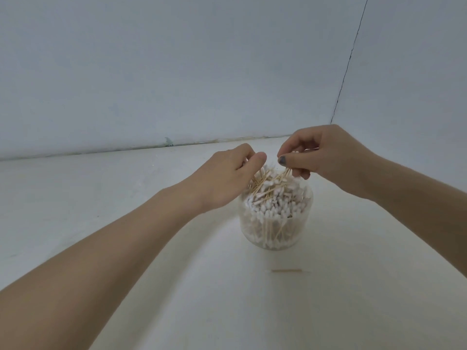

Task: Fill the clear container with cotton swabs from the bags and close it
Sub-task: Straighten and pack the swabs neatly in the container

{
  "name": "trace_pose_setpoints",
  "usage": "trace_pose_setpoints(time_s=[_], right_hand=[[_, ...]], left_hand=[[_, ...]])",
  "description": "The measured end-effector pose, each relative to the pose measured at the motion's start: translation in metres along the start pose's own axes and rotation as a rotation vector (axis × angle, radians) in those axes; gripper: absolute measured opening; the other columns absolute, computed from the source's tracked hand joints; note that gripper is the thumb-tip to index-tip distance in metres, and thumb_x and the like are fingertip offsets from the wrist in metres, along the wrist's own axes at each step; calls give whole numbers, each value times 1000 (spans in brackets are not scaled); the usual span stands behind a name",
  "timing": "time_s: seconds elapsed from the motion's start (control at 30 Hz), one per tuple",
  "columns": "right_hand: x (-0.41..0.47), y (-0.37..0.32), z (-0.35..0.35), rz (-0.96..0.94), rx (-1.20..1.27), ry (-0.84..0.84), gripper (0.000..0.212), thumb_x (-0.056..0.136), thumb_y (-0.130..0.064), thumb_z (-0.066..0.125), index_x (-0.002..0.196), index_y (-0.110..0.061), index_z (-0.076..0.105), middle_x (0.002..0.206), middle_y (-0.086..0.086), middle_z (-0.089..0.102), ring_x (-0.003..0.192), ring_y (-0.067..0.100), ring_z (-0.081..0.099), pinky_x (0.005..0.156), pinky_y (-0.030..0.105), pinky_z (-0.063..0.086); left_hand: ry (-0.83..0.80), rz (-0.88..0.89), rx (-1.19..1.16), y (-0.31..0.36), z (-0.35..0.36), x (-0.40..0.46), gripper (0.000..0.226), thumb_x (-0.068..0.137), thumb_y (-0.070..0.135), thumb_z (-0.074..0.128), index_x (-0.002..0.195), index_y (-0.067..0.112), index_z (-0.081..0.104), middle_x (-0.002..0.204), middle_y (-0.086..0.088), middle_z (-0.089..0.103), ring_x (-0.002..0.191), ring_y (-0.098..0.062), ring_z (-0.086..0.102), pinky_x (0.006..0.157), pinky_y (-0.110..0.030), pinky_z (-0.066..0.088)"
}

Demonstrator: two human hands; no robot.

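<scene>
A round clear container [275, 231] stands on the white surface, packed with upright cotton swabs [275, 205] with wooden sticks. More swabs lie in a loose heap above its rim. My left hand [227, 178] hovers over the left side of the heap, its fingers curled round some of the loose swabs. My right hand [321, 155] is over the right side and pinches a small bunch of swabs between thumb and fingers. No lid and no bags are in view.
One stray cotton swab [286, 270] lies flat on the surface in front of the container. A pale wall [177, 72] runs along the back and meets a second wall at a corner on the right.
</scene>
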State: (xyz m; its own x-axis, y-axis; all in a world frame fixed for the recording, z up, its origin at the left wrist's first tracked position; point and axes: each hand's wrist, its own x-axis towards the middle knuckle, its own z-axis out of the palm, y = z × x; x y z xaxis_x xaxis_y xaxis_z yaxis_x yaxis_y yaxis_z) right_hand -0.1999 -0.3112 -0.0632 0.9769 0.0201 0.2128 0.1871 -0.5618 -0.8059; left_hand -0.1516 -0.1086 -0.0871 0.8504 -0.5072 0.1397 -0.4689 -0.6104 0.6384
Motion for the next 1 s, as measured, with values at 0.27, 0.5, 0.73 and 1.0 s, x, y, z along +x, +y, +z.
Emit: trace_pose_setpoints(time_s=[0.27,0.5,0.73,1.0], right_hand=[[-2,3,-5,40,176,147,2,86,-3,74,88,-3,73,64,7,65,60,16,60,61,22,52],[-5,-8,-8,25,262,106,4,87,-1,71,91,1,73,68,11,63,61,16,58,60,22,50],[-5,-13,-13,71,352,85,4,89,-1,70,91,-1,73,75,9,65,62,13,59,61,17,52],[-3,-7,-1,54,238,367,19,94,-24,65,85,-14,77,68,-2,63,62,8,53,67,25,42]], left_hand=[[78,145,171,12,0,-25,49,94,70,43,122,31,42,115,13,42,92,-4,54,81,-31,46],[48,286,405,18,5,-14,58,91,62,59,136,28,46,123,9,39,101,-11,45,84,-34,49],[139,435,434,11,15,-4,35,101,48,52,113,15,58,116,-1,49,101,-25,39,87,-32,36],[92,454,237,19,20,11,20,108,32,45,94,19,40,78,8,44,85,-20,44,69,-32,28]])
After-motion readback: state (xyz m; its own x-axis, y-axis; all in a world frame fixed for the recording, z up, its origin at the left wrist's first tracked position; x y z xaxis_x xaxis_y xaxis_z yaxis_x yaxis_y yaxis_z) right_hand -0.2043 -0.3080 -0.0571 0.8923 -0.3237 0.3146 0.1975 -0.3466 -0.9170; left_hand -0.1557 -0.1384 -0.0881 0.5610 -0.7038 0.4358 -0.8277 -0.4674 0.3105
